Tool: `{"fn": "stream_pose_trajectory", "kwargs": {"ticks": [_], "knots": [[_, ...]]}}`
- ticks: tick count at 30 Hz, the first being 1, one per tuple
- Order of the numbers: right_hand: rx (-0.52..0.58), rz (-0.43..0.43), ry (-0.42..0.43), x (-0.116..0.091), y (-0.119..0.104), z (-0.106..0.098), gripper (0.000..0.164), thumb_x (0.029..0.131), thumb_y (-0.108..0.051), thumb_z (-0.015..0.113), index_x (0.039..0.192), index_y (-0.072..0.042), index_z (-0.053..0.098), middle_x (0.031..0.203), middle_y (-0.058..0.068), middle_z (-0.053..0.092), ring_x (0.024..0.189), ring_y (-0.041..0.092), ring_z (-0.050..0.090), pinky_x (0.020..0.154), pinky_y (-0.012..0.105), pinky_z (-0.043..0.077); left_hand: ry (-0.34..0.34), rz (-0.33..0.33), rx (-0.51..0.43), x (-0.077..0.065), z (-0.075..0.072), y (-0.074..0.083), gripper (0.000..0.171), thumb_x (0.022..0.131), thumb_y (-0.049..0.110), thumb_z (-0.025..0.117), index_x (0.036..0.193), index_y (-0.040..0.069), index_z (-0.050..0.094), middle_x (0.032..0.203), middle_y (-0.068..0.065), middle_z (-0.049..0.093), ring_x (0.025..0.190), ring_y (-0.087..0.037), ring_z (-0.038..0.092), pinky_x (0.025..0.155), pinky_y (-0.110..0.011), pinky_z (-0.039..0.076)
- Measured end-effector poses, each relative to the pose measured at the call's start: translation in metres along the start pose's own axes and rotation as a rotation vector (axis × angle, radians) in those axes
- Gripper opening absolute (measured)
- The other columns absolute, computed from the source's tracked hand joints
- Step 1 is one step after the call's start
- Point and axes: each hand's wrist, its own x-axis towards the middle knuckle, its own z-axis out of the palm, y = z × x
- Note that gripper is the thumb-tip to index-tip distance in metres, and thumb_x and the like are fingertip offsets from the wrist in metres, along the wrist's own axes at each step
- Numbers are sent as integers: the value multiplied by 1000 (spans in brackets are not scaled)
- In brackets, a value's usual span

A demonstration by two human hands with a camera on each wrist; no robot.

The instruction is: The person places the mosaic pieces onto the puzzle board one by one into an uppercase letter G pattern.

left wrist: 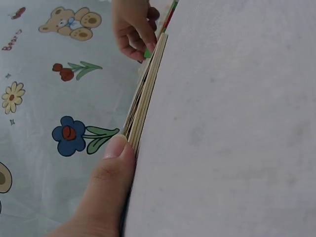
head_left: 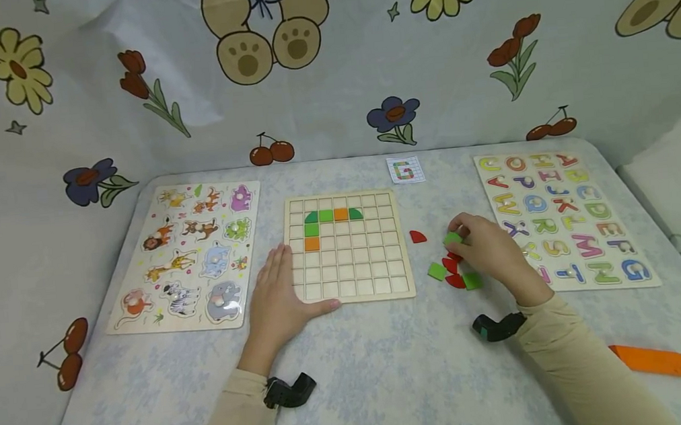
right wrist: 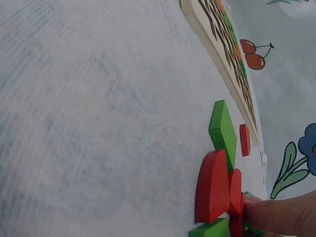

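A wooden grid board (head_left: 360,271) lies in the middle of the table, with several green and orange tiles set in its upper left cells. My left hand (head_left: 278,305) rests at its lower left corner, fingers straight along the left side and the thumb (left wrist: 111,163) against the front edge. To the right of the board, my right hand (head_left: 492,246) pinches a green square tile (head_left: 452,237) between thumb and fingertips. Under that hand lie several loose pieces, among them a green tile (right wrist: 222,128) and a red quarter-round piece (right wrist: 212,187). Another red quarter-round piece (head_left: 418,236) lies nearer the board.
An animal puzzle board (head_left: 191,286) lies at left, a letter puzzle board (head_left: 566,220) at right. Behind the grid board is a small pattern card (head_left: 406,170) with a coloured G. An orange object (head_left: 651,361) lies by the right forearm.
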Motion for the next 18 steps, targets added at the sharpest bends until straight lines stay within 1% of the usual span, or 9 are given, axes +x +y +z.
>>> {"fn": "stream_pose_trajectory", "kwargs": {"ticks": [2, 5, 8, 10, 13, 15, 18], "knots": [[23, -13, -4, 0, 0, 0, 29, 95, -23, 67, 119, -12, 57, 111, 14, 65, 85, 24, 59, 64, 30, 47, 9, -1, -10, 0, -1, 0, 144, 54, 91, 67, 159, 6, 16, 167, -11, 16, 156, -29, 12, 126, -49, 16], [64, -38, 14, 1, -2, 1, 26, 96, -21, 65, 120, -13, 55, 113, 14, 63, 76, 21, 59, 60, 28, 45, 13, 0, -11, 1, -1, 0, 144, 54, 91, 67, 159, 6, 17, 167, -12, 17, 155, -29, 12, 126, -50, 17], [113, -75, 46, 4, -7, 4, 24, 96, -20, 65, 118, -13, 56, 113, 13, 63, 66, 20, 58, 58, 28, 46, -1, -4, 3, 1, -2, 0, 144, 55, 91, 66, 160, 7, 15, 167, -11, 14, 156, -28, 10, 127, -49, 14], [140, -99, 62, 7, -13, 6, 22, 96, -21, 66, 115, -13, 57, 110, 11, 64, 65, 20, 57, 59, 29, 47, -16, -7, 16, 0, -2, -1, 143, 56, 92, 65, 160, 8, 12, 168, -9, 11, 156, -27, 7, 127, -47, 12], [172, -135, 70, 15, -27, 12, 19, 95, -21, 68, 111, -13, 59, 108, 9, 66, 72, 23, 56, 61, 30, 46, -32, -1, 23, 0, -2, -1, 143, 57, 90, 66, 160, 9, 9, 168, -9, 8, 156, -26, 5, 127, -47, 9], [196, -153, 61, 20, -39, 17, 19, 94, -22, 69, 110, -13, 61, 108, 8, 67, 81, 23, 57, 64, 30, 46, -39, 5, 26, 0, -2, -2, 143, 58, 88, 67, 160, 8, 9, 169, -9, 7, 157, -27, 4, 127, -48, 9], [238, -182, 36, 28, -59, 26, 20, 93, -22, 70, 110, -14, 62, 107, 7, 67, 91, 24, 60, 69, 31, 47, -48, 11, 24, 0, -2, -2, 142, 59, 86, 69, 160, 7, 8, 169, -9, 6, 157, -26, 3, 127, -48, 9]]}}
